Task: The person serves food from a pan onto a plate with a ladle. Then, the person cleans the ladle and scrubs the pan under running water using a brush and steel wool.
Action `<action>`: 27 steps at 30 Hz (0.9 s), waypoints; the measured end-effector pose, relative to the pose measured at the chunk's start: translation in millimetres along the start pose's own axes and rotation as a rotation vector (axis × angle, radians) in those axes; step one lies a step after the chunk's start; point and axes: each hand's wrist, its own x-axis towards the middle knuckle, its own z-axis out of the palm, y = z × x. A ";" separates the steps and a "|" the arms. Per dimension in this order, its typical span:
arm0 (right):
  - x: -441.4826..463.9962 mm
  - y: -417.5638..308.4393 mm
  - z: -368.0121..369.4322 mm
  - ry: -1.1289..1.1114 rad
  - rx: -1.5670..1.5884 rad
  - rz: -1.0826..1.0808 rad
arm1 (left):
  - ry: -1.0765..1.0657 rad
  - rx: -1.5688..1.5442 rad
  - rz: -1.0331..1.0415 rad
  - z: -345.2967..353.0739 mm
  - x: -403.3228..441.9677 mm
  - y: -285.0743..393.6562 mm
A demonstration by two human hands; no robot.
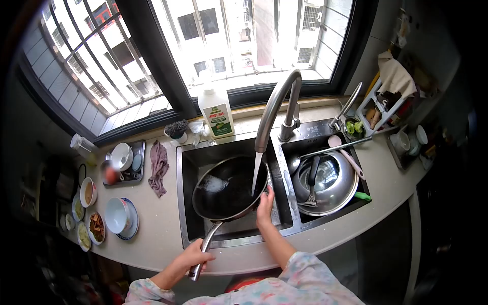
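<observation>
A dark frying pan is held tilted over the left sink basin. My left hand is closed around its metal handle, near the counter's front edge. On the pan's right side, my right hand grips the rim; part of its fingers is hidden behind the pan. From the curved faucet, a stream of water runs into the pan. A whitish, foamy-looking patch shows inside the pan at the left.
The right basin holds a metal lid, a spatula and a pink-handled spoon. Behind the sink stands a white bottle. On the left counter are a purple cloth, a tray of dishes and several bowls, including a white one.
</observation>
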 end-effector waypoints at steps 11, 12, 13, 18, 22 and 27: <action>25.2 14.7 -53.3 0.073 -0.280 0.162 | -0.803 -1.654 -0.100 49.4 31.6 9.8; 23.2 11.7 -55.6 0.069 -0.298 0.091 | -0.765 -1.602 -0.149 40.7 23.6 19.0; 18.4 7.7 -58.7 0.039 -0.373 0.043 | -0.724 -1.546 -0.199 33.9 14.4 27.7; 6.6 -9.7 -82.7 -0.343 -0.865 0.076 | -0.389 -1.198 -0.228 35.2 -35.9 62.2; -1.8 -22.2 -87.8 -0.594 -1.051 -0.057 | -0.256 -0.837 -0.165 40.5 -52.8 79.2; -4.1 -28.8 -90.3 -0.627 -1.205 -0.139 | -0.145 -0.543 -0.136 46.7 -74.0 110.0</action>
